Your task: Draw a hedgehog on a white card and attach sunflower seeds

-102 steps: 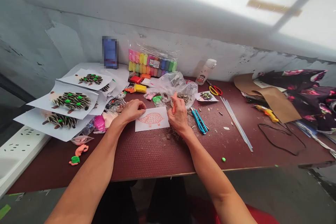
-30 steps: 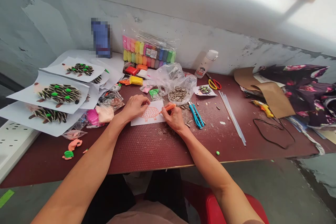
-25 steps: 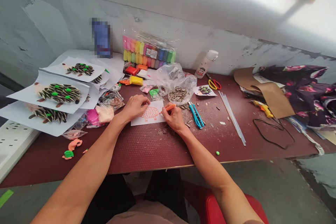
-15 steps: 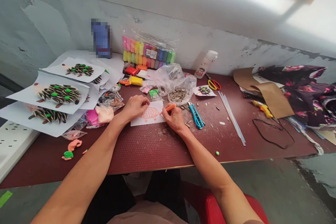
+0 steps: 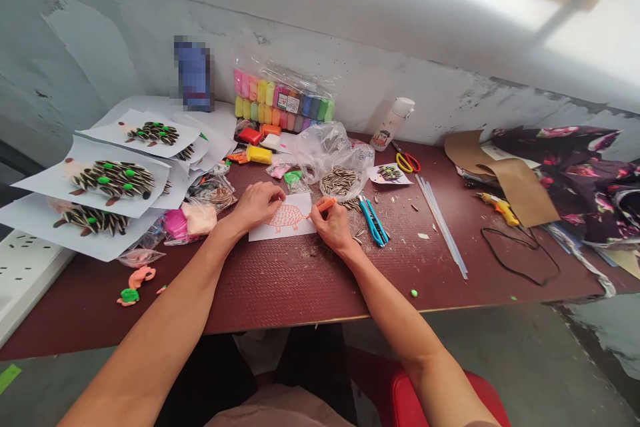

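Observation:
A white card [image 5: 283, 220] with an orange line drawing of a spiky animal lies on the maroon tabletop [image 5: 300, 283]. My left hand [image 5: 257, 205] rests on the card's left part, pressing it flat and holding nothing. My right hand [image 5: 333, 225] sits at the card's right edge, gripping an orange marker [image 5: 326, 204] in its fingers. The marker's tip is close to the drawing, partly hidden by my fingers. A clear bag of striped sunflower seeds [image 5: 339, 181] lies just beyond my right hand.
Sheets with seed-covered hedgehog figures [image 5: 113, 180] are piled at the left. A blue craft knife [image 5: 373, 229], red-handled scissors [image 5: 407, 162], glue sticks [image 5: 440, 227] and a yellow glue gun [image 5: 501, 209] lie to the right. Packs of coloured clay [image 5: 283, 99] stand against the wall.
My right hand has lowered the marker from a raised position to the card's right edge. The view has shifted slightly, and the hands have barely moved in the last second.

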